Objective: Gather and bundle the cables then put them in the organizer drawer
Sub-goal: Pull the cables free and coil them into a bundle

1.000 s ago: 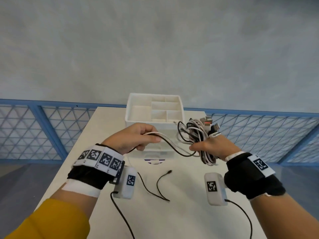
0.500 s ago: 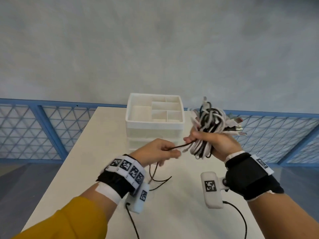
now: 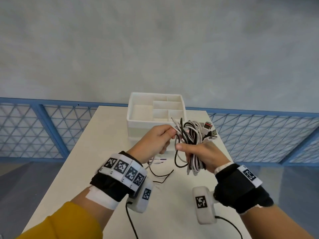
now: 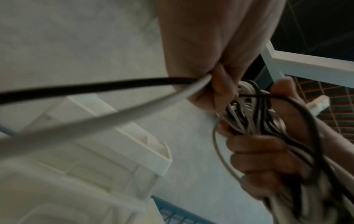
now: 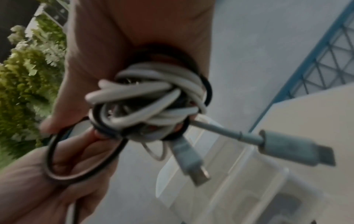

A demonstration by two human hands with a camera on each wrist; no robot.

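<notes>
**Loose ends wound onto the coil**

A second ago the hands were apart; now the left hand [image 3: 155, 142] has closed in, pinching a black and a white strand taut for wrapping. Just beyond, the right hand [image 3: 202, 154] clenches the cable bundle [image 3: 191, 135], keeping its loops together (plugs sticking out). Farther back on the table [image 3: 107, 135], the organizer [image 3: 138, 122] waits.

Up close, the left hand [image 4: 216, 50] pinches a black cable [image 4: 80, 88] and a white cable [image 4: 107, 119] that run off toward the near left. Just beside it, the right hand [image 4: 268, 163] grips a bundle [image 4: 254, 119] of black and white loops. Below sits the white organizer [image 4: 145, 151], blurred, on the counter [image 4: 199, 189].
</notes>
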